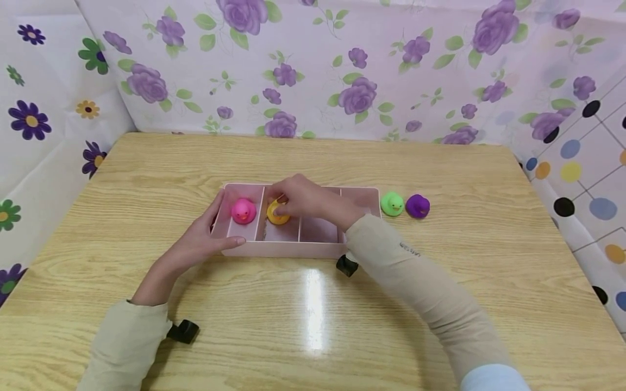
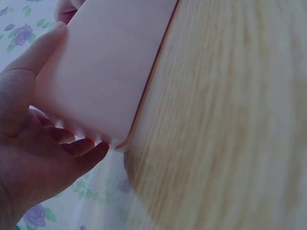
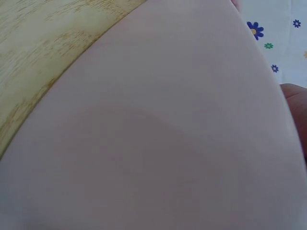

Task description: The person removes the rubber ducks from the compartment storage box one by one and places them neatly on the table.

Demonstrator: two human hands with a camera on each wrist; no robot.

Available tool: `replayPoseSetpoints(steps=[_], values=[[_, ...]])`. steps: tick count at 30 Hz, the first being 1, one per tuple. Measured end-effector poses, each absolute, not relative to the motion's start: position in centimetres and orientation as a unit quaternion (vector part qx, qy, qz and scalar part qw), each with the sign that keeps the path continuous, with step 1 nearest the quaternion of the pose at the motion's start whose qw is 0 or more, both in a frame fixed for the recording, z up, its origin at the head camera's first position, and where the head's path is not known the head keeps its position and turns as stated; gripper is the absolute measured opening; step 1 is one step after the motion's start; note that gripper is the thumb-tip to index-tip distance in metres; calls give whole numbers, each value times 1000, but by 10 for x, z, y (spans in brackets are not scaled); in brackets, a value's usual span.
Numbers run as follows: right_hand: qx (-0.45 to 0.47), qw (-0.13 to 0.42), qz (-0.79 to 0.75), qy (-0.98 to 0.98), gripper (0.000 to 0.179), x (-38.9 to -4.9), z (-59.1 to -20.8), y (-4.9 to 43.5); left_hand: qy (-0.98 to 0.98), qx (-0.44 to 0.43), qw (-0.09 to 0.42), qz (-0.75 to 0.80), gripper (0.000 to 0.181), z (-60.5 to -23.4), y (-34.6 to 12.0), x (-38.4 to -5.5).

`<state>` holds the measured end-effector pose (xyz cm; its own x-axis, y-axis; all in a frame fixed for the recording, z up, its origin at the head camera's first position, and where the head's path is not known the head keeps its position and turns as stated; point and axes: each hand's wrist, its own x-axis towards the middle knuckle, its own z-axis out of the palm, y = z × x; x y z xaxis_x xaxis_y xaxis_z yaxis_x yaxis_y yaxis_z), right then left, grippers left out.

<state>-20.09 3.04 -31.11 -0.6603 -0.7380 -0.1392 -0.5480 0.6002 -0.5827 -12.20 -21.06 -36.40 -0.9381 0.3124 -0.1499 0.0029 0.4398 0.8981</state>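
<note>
Item: one pale pink tray [image 1: 283,250], divided crosswise into compartments, upright on a wood-grain surface [image 1: 244,331].
Item: one left hand [image 1: 200,234], holding the tray's left end, thumb along the near wall, fingers against the end wall.
Item: one right hand [image 1: 305,198], reaching over the tray, finger and thumb pinching a yellow duck [image 1: 271,215] in the second compartment from the left.
Item: one pink duck [image 1: 243,209], in the leftmost compartment.
Item: one green duck [image 1: 392,205], outside, just beside the tray's right end.
Item: one purple duck [image 1: 418,206], just right of the green.
Backdrop: white cloth with purple roses [image 1: 358,96].
</note>
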Motion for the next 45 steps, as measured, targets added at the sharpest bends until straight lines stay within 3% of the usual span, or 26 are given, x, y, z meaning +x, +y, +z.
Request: replayPoseSetpoints(steps=[9, 29, 45], values=[[-369, 180, -213, 887, 20, -198, -318, 20, 832, 96, 147, 526, 109, -364, -212, -120], [-411, 85, -192, 887, 10, -190, -328, 19, 834, 95, 144, 524, 109, -364, -211, -119], [-387, 99, -253, 881, 9, -184, -326, 23, 831, 103, 140, 528, 108, -365, -212, -119]])
